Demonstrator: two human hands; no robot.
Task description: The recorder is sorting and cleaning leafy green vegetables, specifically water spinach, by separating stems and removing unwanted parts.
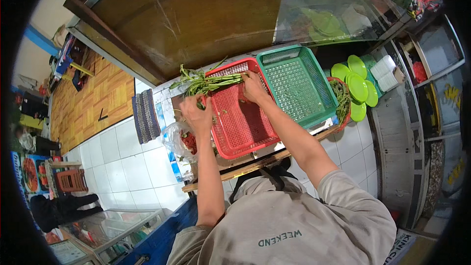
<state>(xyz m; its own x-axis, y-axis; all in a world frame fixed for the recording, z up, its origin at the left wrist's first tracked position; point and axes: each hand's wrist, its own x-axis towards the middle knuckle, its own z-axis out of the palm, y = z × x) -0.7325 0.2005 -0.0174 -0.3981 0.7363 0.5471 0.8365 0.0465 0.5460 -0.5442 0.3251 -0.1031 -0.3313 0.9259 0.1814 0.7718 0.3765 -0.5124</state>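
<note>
A bunch of leafy green vegetable stems (220,82) lies across the far left corner of a red plastic mesh basket (239,147), its leaves hanging past the rim. My right hand (253,87) pinches the cut ends of the stems over the basket. Beside the basket's left rim, my left hand (197,113) is curled below the leaves. Some dark green shows between its thumb and fingers, but whether it grips a leaf is unclear. A few leaf bits are scattered on the basket's floor. A clear plastic bag (176,138) with something dark red inside sits just left of my left wrist.
A green plastic mesh basket (294,88) adjoins the red one on the right. Beyond it are a round red basket of greens (340,99) and several lime-green plates (357,86). A wooden panel (191,11) rises behind the table. A striped mat (146,117) lies on the tiled floor.
</note>
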